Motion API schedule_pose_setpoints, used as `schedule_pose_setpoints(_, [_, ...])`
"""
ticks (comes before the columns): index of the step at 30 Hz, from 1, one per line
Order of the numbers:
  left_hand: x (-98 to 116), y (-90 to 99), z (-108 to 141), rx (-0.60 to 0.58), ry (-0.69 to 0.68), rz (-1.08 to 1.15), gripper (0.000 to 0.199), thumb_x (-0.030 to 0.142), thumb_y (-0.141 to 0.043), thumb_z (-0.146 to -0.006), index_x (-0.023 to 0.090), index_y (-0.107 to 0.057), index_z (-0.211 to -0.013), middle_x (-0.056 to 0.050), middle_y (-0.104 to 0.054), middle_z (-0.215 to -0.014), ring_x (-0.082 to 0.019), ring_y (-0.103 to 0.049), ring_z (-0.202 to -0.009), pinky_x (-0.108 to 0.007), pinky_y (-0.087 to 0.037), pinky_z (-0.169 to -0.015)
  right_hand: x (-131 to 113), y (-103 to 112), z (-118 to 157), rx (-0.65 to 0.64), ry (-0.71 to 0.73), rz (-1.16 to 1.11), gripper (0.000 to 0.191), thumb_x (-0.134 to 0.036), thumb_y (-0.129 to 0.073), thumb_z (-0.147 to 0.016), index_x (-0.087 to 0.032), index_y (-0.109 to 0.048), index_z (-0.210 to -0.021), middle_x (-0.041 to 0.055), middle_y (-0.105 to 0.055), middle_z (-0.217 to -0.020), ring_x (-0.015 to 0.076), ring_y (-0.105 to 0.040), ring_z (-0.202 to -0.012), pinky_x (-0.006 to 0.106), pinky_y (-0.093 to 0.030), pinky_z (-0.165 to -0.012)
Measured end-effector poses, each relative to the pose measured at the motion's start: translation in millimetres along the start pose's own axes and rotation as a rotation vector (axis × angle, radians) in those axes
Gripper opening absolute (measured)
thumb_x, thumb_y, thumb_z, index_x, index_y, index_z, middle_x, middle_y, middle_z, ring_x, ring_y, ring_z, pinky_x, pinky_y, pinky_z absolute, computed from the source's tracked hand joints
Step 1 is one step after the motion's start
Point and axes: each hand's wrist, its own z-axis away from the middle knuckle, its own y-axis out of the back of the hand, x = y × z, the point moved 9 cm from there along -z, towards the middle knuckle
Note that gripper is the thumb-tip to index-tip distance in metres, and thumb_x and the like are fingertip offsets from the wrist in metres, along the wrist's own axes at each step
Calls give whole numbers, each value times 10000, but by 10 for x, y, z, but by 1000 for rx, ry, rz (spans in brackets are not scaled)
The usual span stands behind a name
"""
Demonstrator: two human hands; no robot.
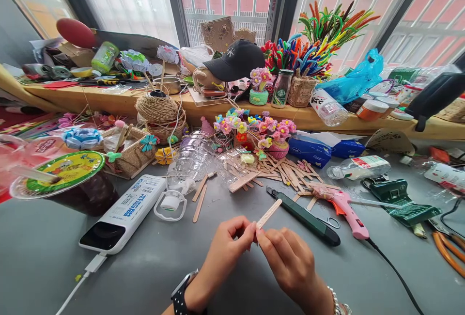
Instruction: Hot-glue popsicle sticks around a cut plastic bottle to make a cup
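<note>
Between the fingertips of both hands is a pale wooden craft stick [269, 212], held at a slant over the grey tabletop. My left hand [232, 243] pinches its lower end between thumb and fingers. Close beside it, my right hand [288, 259] also has thumb and index finger closed on that end, which the fingertips hide. Just beyond the stick lies a dark green utility knife [305, 218]. A pink glue gun [350, 213] rests to its right, and two loose craft sticks [199, 203] lie to the left.
A pile of craft sticks [279, 172] and pipe-cleaner flowers [271, 128] stands behind. On the left are a white power bank [136, 208] with its cable and a dark drink cup [87, 194]. Pliers with orange handles [448, 252] lie far right. A crowded shelf [203, 106] runs along the window.
</note>
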Motion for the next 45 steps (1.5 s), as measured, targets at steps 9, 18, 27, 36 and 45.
schedule_pose_setpoints(9, [39,-74,16,-29,-2,115,391,479,-426,-786,176,-419,-540,36,-395,-509,-107,-372,-522,-228,-317,-549,56,14,26,36,-35,-45,189,-84,-448,-824,-60,-611,-916,61,-605,-672,119,-471,-560,257,-366,-504])
schedule_pose_setpoints(18, [7,-121,40,-49,-14,173,342,477,-412,-827,185,-408,-649,50,-398,-559,-101,-371,-538,-220,-327,-553,63,33,6,34,-36,-49,216,-79,-423,-834,-68,-625,-909,52,-592,-637,114,-445,-545,251,-358,-494])
schedule_pose_setpoints(27, [2,-80,35,-15,-34,96,345,476,-421,-819,181,-427,-639,50,-402,-542,-101,-362,-519,-220,-298,-514,78,16,16,27,-47,-46,201,-83,-448,-826,-78,-627,-917,49,-593,-648,112,-462,-562,248,-374,-509])
schedule_pose_setpoints(36, [39,-67,64,87,-93,44,322,419,-404,-837,179,-430,-623,37,-421,-553,-101,-389,-527,-218,-341,-523,78,-20,60,25,-73,-47,177,-72,-494,-798,-77,-611,-931,41,-582,-637,117,-449,-551,251,-380,-514])
schedule_pose_setpoints(45, [519,730,93,737,-570,-602,536,345,-634,-707,187,-355,-1135,-116,-414,-1103,-254,-452,-1034,-391,-471,-769,573,135,59,208,-461,-240,93,-92,-574,-752,-171,-621,-752,-6,-510,-610,86,-488,-545,203,-417,-511])
